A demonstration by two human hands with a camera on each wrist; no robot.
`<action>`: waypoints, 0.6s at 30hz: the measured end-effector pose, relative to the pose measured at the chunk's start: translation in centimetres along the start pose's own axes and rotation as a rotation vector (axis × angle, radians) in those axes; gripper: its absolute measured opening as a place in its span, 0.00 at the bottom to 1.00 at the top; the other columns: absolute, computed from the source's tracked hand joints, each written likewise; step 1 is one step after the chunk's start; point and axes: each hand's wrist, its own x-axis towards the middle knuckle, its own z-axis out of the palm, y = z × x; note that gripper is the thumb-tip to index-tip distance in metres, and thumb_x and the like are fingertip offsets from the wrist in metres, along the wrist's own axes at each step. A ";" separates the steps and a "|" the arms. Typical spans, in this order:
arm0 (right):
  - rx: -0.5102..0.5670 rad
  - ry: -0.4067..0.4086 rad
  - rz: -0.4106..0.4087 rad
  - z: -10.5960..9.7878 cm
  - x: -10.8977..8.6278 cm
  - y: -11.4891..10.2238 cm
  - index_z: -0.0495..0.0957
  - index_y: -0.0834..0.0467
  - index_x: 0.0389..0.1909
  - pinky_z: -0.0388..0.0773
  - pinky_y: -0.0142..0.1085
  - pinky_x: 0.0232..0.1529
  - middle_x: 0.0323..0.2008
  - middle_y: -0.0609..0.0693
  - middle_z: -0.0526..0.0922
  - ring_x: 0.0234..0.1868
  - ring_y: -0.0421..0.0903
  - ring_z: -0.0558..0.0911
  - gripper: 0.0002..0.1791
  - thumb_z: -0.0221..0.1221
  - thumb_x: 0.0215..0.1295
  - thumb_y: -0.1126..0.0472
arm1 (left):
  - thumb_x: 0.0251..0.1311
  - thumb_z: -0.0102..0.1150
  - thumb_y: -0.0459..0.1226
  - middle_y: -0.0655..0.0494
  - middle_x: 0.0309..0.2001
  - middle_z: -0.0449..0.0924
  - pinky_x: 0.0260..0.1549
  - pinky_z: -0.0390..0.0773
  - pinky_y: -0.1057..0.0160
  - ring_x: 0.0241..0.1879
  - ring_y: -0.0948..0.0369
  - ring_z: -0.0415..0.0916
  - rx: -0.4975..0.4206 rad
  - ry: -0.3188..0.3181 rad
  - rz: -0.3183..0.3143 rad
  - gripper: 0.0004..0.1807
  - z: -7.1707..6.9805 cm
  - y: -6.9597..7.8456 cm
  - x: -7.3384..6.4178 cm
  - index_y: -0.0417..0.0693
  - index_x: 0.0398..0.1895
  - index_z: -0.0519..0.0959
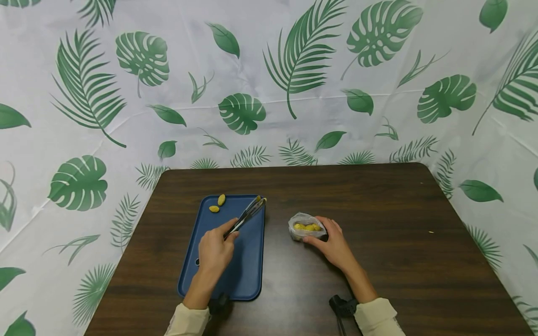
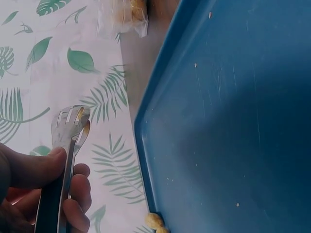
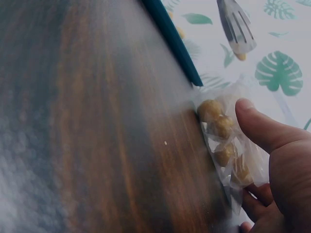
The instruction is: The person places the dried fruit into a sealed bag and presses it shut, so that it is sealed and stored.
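My left hand (image 1: 216,249) grips metal tongs (image 1: 249,213) with dark handles, over the right part of a blue tray (image 1: 248,261). A small yellow piece (image 2: 86,128) shows between the tong heads, partly hidden by the metal. Two yellow oval snack pieces (image 1: 214,209) lie at the tray's far left corner. To the right of the tray, my right hand (image 1: 334,245) holds a clear plastic bag (image 1: 299,220) by its side, thumb and fingers around it. Inside the open-mouthed bag sit several round, yellow-brown snack pieces (image 3: 223,127).
Both stand on a dark wooden table (image 1: 378,205), its far edge against a leaf-patterned cloth (image 1: 193,121). Tiny crumbs (image 2: 237,205) dot the tray, and a small pale scrap (image 1: 430,232) lies on the table at the right.
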 end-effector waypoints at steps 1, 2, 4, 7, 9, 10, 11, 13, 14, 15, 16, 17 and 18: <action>0.000 -0.002 0.001 0.0 0.0 0.0 0.70 0.51 0.71 0.58 0.70 0.68 0.67 0.55 0.76 0.79 0.66 0.54 0.42 0.72 0.60 0.41 | 0.62 0.70 0.36 0.44 0.40 0.91 0.21 0.62 0.62 0.18 0.60 0.65 -0.003 -0.003 -0.003 0.20 0.0 0.1 0.0 0.50 0.58 0.86; 0.001 -0.002 0.002 0.0 0.0 -0.1 0.70 0.51 0.71 0.58 0.70 0.68 0.67 0.55 0.76 0.78 0.66 0.54 0.42 0.72 0.59 0.41 | 0.62 0.70 0.36 0.44 0.40 0.91 0.21 0.62 0.62 0.18 0.60 0.65 -0.005 -0.004 -0.002 0.20 0.1 0.1 -0.1 0.50 0.58 0.86; -0.001 -0.001 0.004 0.0 0.0 0.0 0.70 0.51 0.71 0.59 0.69 0.68 0.66 0.55 0.76 0.78 0.65 0.54 0.42 0.72 0.59 0.41 | 0.62 0.70 0.36 0.44 0.39 0.91 0.21 0.62 0.62 0.18 0.61 0.65 -0.010 -0.009 0.001 0.20 0.1 0.2 -0.2 0.50 0.58 0.86; -0.004 -0.004 0.005 0.0 0.1 0.0 0.70 0.50 0.72 0.60 0.69 0.67 0.66 0.54 0.76 0.78 0.65 0.55 0.42 0.72 0.60 0.40 | 0.62 0.70 0.35 0.44 0.38 0.91 0.21 0.62 0.63 0.17 0.62 0.65 -0.023 -0.014 0.012 0.20 0.1 0.4 -0.3 0.50 0.59 0.86; -0.010 -0.002 0.004 0.0 0.2 0.1 0.70 0.50 0.72 0.60 0.68 0.66 0.66 0.54 0.76 0.77 0.64 0.56 0.42 0.72 0.59 0.40 | 0.62 0.70 0.36 0.45 0.38 0.91 0.21 0.62 0.63 0.17 0.63 0.64 -0.038 -0.015 0.022 0.20 0.1 0.5 -0.3 0.50 0.59 0.86; -0.012 -0.002 0.004 0.0 0.2 0.2 0.70 0.49 0.72 0.61 0.68 0.66 0.66 0.54 0.76 0.77 0.64 0.57 0.42 0.72 0.59 0.39 | 0.62 0.70 0.36 0.45 0.38 0.91 0.21 0.61 0.64 0.16 0.63 0.63 -0.046 -0.014 0.026 0.20 0.2 0.5 -0.3 0.51 0.59 0.86; -0.014 -0.001 0.003 0.1 0.2 0.2 0.70 0.49 0.71 0.61 0.68 0.66 0.66 0.54 0.77 0.76 0.63 0.57 0.42 0.72 0.59 0.39 | 0.62 0.70 0.36 0.46 0.38 0.91 0.20 0.60 0.64 0.15 0.63 0.62 -0.053 -0.015 0.030 0.20 0.2 0.6 -0.4 0.51 0.59 0.86; -0.019 0.002 -0.002 0.1 0.3 0.3 0.70 0.49 0.71 0.62 0.67 0.65 0.66 0.54 0.77 0.75 0.63 0.59 0.42 0.72 0.59 0.39 | 0.62 0.70 0.36 0.46 0.38 0.91 0.20 0.59 0.65 0.15 0.64 0.61 -0.065 -0.015 0.039 0.21 0.2 0.7 -0.4 0.50 0.59 0.86; -0.022 0.004 -0.004 0.1 0.3 0.3 0.70 0.49 0.71 0.63 0.67 0.64 0.65 0.53 0.77 0.75 0.62 0.60 0.42 0.72 0.59 0.39 | 0.62 0.70 0.36 0.46 0.39 0.91 0.19 0.59 0.65 0.15 0.64 0.60 -0.072 -0.016 0.043 0.21 0.3 0.7 -0.4 0.50 0.59 0.86; -0.023 0.005 -0.004 0.2 0.3 0.3 0.70 0.49 0.71 0.63 0.66 0.64 0.65 0.53 0.77 0.74 0.62 0.60 0.41 0.72 0.59 0.39 | 0.62 0.70 0.35 0.46 0.39 0.91 0.19 0.59 0.66 0.14 0.64 0.60 -0.078 -0.018 0.045 0.21 0.3 0.8 -0.5 0.50 0.59 0.86; -0.025 0.005 -0.005 0.2 0.3 0.4 0.70 0.49 0.71 0.63 0.66 0.64 0.65 0.53 0.77 0.74 0.62 0.60 0.41 0.72 0.59 0.39 | 0.62 0.70 0.35 0.46 0.39 0.91 0.18 0.59 0.66 0.14 0.64 0.60 -0.080 -0.022 0.048 0.21 0.4 0.8 -0.5 0.50 0.59 0.86; -0.025 0.005 -0.005 0.2 0.3 0.4 0.70 0.49 0.71 0.63 0.66 0.64 0.65 0.53 0.77 0.74 0.62 0.60 0.41 0.72 0.59 0.39 | 0.62 0.70 0.35 0.46 0.39 0.91 0.18 0.59 0.66 0.14 0.65 0.60 -0.082 -0.026 0.051 0.21 0.5 0.8 -0.6 0.50 0.59 0.86; -0.024 0.005 -0.003 0.2 0.3 0.4 0.70 0.49 0.71 0.62 0.67 0.65 0.65 0.54 0.77 0.75 0.63 0.60 0.41 0.72 0.59 0.39 | 0.62 0.70 0.35 0.46 0.40 0.91 0.18 0.59 0.66 0.15 0.65 0.61 -0.084 -0.029 0.054 0.21 0.6 0.8 -0.6 0.49 0.59 0.86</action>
